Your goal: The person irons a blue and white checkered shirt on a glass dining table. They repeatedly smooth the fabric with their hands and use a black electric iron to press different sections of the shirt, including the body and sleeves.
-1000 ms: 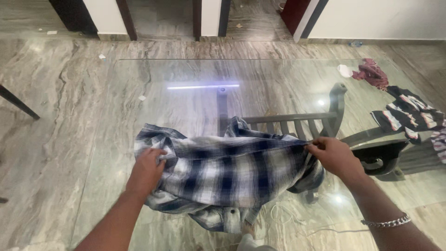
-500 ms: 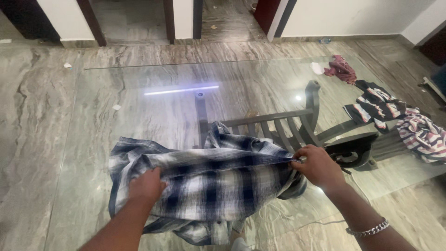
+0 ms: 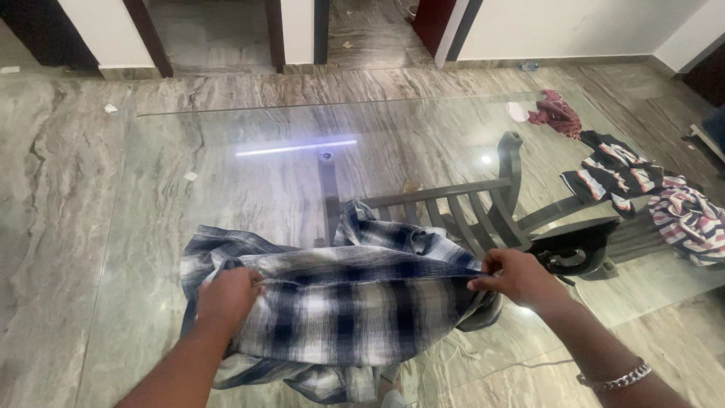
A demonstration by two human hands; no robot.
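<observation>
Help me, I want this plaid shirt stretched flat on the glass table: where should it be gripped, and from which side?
Probably along the shirt's upper folded edge, at its two ends, coming from the near side. The left hand and right hand already pinch there, and the fold runs straight between them while the rest lies bunched on the glass table.

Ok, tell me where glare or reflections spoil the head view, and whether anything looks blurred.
Head view: a violet-white strip of light reflects off the glass tabletop beyond the plaid shirt, with small bright spots near the chair seen through the glass; both hands, left hand and right hand, and the shirt look reasonably sharp; straight edges bow slightly toward the frame's borders.
</observation>
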